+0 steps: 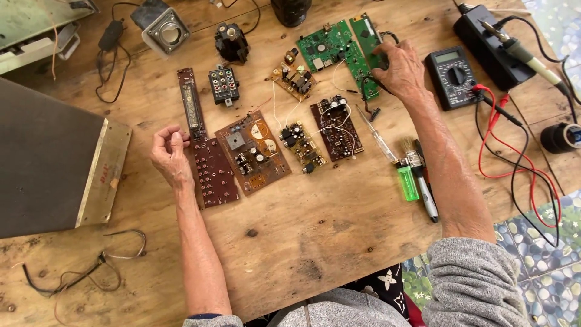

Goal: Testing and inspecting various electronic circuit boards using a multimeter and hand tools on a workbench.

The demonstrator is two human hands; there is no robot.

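Note:
My left hand (170, 152) rests on the wooden table (315, 242) with fingers curled shut, touching the edge of a long brown button board (210, 172). My right hand (398, 68) reaches to the far right and presses on a narrow green circuit board (365, 36), fingers closed over its lower end and a black wire. Between the hands lie several boards: a brown board with round capacitors (253, 151), a small yellow board (302, 145), a dark brown wired board (336, 128), a green square board (324, 47).
A black multimeter (454, 77) with red and black leads sits right of my right hand. A soldering iron (526, 57), a screwdriver (378, 136), a brush (410, 151), a green lighter (407, 183) lie nearby. A dark speaker box (48, 163) stands at left.

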